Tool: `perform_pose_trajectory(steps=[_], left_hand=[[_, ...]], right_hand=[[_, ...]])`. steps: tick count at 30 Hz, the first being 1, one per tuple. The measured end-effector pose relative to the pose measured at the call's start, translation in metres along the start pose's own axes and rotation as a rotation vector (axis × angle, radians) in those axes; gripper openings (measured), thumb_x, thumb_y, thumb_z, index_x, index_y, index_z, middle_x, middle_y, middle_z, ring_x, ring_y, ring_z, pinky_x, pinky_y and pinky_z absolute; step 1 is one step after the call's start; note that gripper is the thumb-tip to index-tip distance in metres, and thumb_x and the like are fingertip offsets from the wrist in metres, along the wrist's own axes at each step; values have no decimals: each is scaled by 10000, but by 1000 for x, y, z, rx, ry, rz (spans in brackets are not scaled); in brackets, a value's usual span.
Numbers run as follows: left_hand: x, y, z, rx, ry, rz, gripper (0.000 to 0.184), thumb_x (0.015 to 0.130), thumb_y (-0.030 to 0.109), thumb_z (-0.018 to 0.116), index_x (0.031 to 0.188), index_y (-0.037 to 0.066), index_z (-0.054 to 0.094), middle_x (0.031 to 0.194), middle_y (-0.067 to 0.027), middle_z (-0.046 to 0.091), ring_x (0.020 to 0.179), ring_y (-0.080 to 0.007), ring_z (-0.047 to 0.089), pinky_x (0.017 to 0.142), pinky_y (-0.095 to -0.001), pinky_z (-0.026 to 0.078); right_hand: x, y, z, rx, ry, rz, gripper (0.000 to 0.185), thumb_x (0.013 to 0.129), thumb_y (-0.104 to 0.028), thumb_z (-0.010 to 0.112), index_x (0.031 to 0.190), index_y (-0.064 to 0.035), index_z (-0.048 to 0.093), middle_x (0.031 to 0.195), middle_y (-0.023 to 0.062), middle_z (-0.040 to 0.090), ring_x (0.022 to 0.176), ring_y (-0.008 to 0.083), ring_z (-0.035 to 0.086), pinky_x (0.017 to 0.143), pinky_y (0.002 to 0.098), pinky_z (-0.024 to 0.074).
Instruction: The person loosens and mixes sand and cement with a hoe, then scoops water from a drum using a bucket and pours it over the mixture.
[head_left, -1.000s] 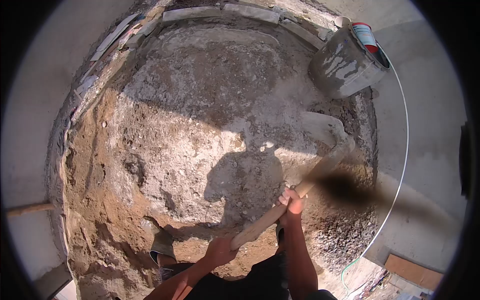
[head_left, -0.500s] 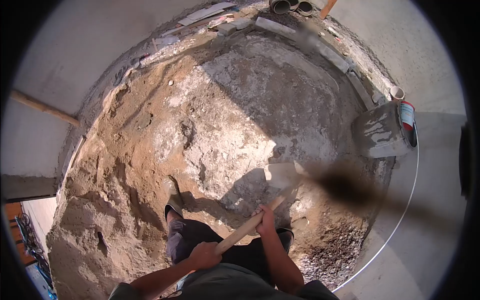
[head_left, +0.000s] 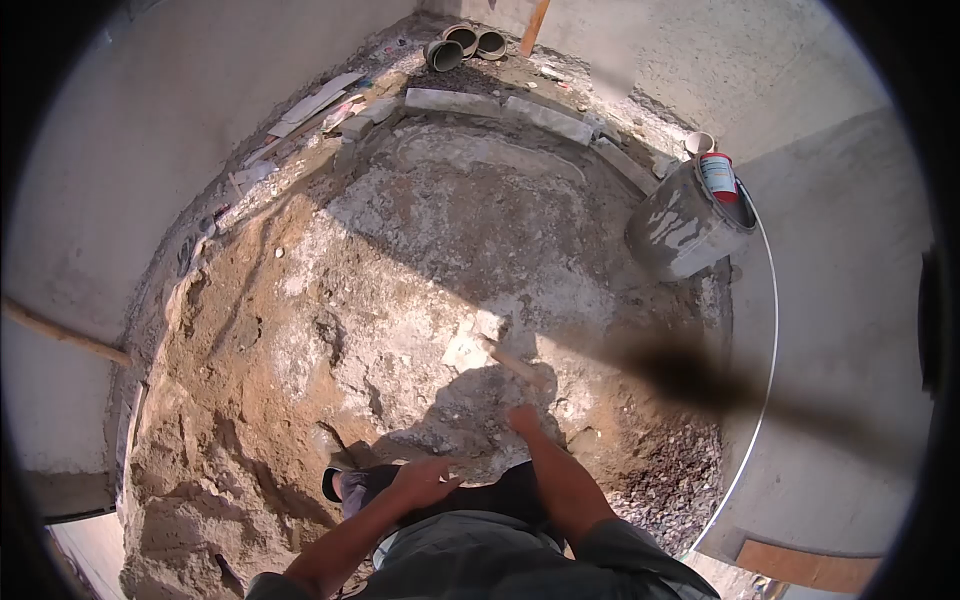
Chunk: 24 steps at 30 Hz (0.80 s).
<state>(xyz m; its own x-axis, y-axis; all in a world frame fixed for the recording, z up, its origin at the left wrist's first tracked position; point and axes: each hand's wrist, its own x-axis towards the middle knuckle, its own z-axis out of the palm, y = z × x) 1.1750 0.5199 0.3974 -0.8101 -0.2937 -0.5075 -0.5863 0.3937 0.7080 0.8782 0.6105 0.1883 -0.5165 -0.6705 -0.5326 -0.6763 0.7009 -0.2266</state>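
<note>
The shovel has its pale blade (head_left: 466, 348) on the whitish ground ahead of me. A short, blurred stretch of its wooden handle (head_left: 518, 368) slants down to the right from it. My right hand (head_left: 522, 420) is closed just below the handle's near end; whether it touches the wood I cannot make out. Lower and to the left, in front of my dark trousers, my left hand (head_left: 425, 480) has its fingers apart and nothing in them. Sandy soil (head_left: 240, 370) lies around my boots.
A grey-smeared bucket (head_left: 672, 228) holding a red-and-white can (head_left: 718, 176) stands at the right wall. Concrete blocks (head_left: 548, 120) edge the far side, with pipes (head_left: 443, 55) behind. Gravel (head_left: 672, 480) lies at lower right. A dark blur (head_left: 690, 372) crosses the right side.
My left hand has come off the shovel handle and opened. The blade has shifted left in view and the handle has turned. The view has swung, showing more of the far wall.
</note>
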Motion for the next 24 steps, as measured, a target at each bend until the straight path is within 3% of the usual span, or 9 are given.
perform_pose_trajectory(steps=[3,5,7,9,12,17,19,21,24], left_hand=[[-14,-39,-9,59,170,-108,501,865,472,610,1211,110,619,980,-161,688,950,-358,644,823,-452,514],[-19,-51,-29,74,194,-265,477,860,460,624,1186,112,633,961,-179,691,925,-368,654,806,-464,517],[-29,-72,-38,79,255,-328,456,855,444,639,1161,107,643,935,-192,694,898,-377,662,786,-466,521],[-36,-109,-33,83,331,-289,437,850,425,654,1137,95,652,903,-201,697,868,-387,669,763,-460,526],[-40,-138,-28,19,396,-334,349,848,273,692,1134,81,638,819,-156,701,727,-294,684,669,-395,533],[-40,-169,-9,12,268,-299,323,860,228,687,1096,12,639,818,-119,691,712,-195,664,635,-327,523],[-22,-106,-16,-6,176,-406,317,873,268,664,1102,50,654,877,-151,707,789,-264,694,708,-380,534],[9,-97,1,-64,139,-406,292,892,252,647,1099,47,653,886,-135,703,789,-251,687,723,-365,538],[29,-120,40,209,196,-312,270,906,228,646,1093,33,648,891,-114,695,788,-217,675,736,-336,542]], right_hand=[[5,15,0,36,62,-14,355,819,-335,601,979,-40,718,973,222,690,910,384,670,801,448,534],[-1,21,4,334,328,151,313,801,-329,623,962,-86,737,937,183,706,902,371,672,812,443,530],[-1,36,-5,458,174,109,319,775,-334,658,1003,-127,738,962,166,709,934,356,665,841,428,519],[-33,31,-43,531,234,138,343,773,-336,675,1037,-124,729,948,174,706,934,314,674,834,416,518],[-73,63,-77,588,219,278,399,789,-346,684,1117,-120,691,895,159,708,875,294,690,797,387,531],[-74,180,-53,854,392,540,387,754,-341,671,1044,-88,718,975,198,702,961,341,668,860,399,513],[-40,256,-36,903,456,671,420,740,-356,692,1060,-86,714,998,199,703,984,326,668,879,387,510],[7,332,-26,979,468,782,488,721,-357,715,1112,-67,690,1048,203,694,1020,320,659,920,376,495],[105,458,14,839,491,637,532,727,-342,647,1186,-74,655,1114,205,674,1099,340,623,965,384,475]])
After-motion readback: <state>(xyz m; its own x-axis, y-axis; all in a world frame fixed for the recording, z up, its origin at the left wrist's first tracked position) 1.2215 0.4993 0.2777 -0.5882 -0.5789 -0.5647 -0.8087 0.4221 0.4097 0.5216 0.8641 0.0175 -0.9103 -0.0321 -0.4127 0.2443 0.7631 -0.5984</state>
